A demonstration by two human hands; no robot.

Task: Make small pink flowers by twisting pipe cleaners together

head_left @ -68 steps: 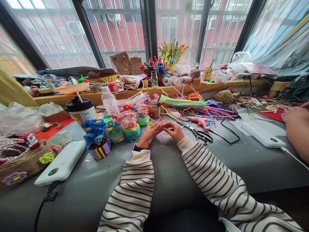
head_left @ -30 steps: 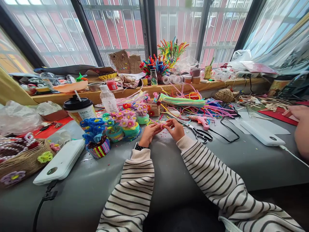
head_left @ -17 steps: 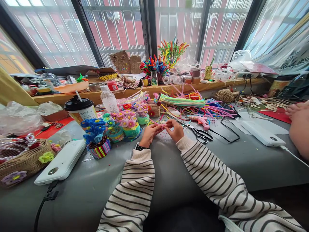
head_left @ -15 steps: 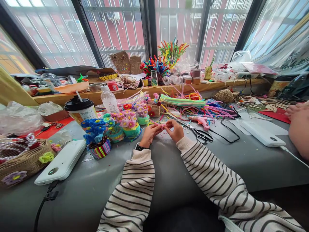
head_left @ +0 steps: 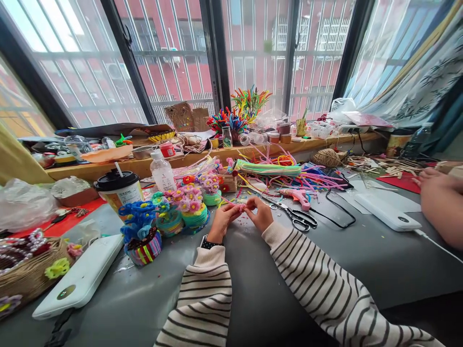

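Near the middle of the grey table (head_left: 267, 279), my left hand (head_left: 223, 220) is closed in a pinch on a small pink pipe-cleaner piece (head_left: 241, 207). My right hand (head_left: 259, 215) pinches the same piece from the other side, its fingertips close to those of my left hand. A thin pink stem shows past my left fingers. Left of my hands stand small pots of pipe-cleaner flowers, pink (head_left: 191, 207) and blue (head_left: 140, 236). Tiny pink scraps lie on the table just beyond my hands.
Black-handled scissors (head_left: 304, 220) and a pink glue gun (head_left: 298, 196) lie right of my hands. Loose pipe cleaners (head_left: 269, 167) spread behind. White power banks (head_left: 81, 277) lie at both sides, and a lidded cup (head_left: 121, 190) stands left. Another person's arm (head_left: 441, 207) rests at the right edge.
The view has tilted up, so the table things sit lower in the picture. Both my hands keep their pinch on the pink piece. The other person's hand at the right has shifted.
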